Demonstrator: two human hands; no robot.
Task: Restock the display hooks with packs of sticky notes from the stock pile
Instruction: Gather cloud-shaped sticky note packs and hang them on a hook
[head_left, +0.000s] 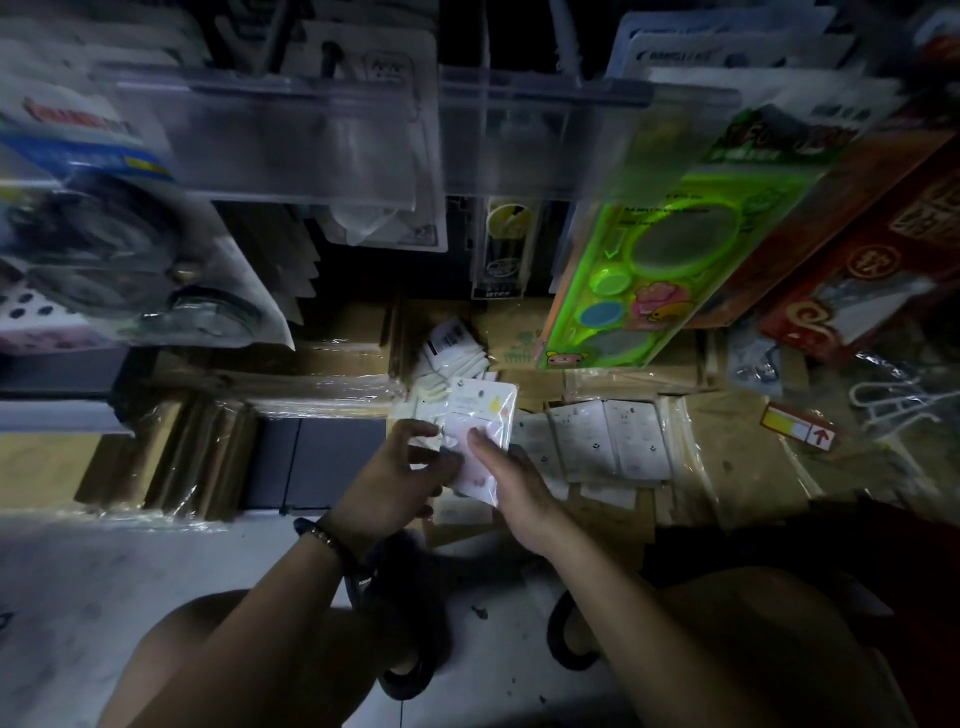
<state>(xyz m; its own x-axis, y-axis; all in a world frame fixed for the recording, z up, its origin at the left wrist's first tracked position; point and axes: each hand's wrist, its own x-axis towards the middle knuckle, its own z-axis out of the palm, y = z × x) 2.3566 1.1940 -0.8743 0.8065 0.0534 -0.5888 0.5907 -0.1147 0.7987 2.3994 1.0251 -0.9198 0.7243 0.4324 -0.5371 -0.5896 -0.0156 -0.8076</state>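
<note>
Green stencil (613, 283) overhangs stock pile (608, 441); left hand (400, 467), right hand (514, 483) grip packs (483, 410).

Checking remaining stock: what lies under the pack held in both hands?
White packs fan out beneath the held pack, on cardboard boxes. The left hand and right hand cover the pile's near part; its count is hidden.

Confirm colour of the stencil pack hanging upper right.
Bright green stencil pack, seen best in the head view.
</note>
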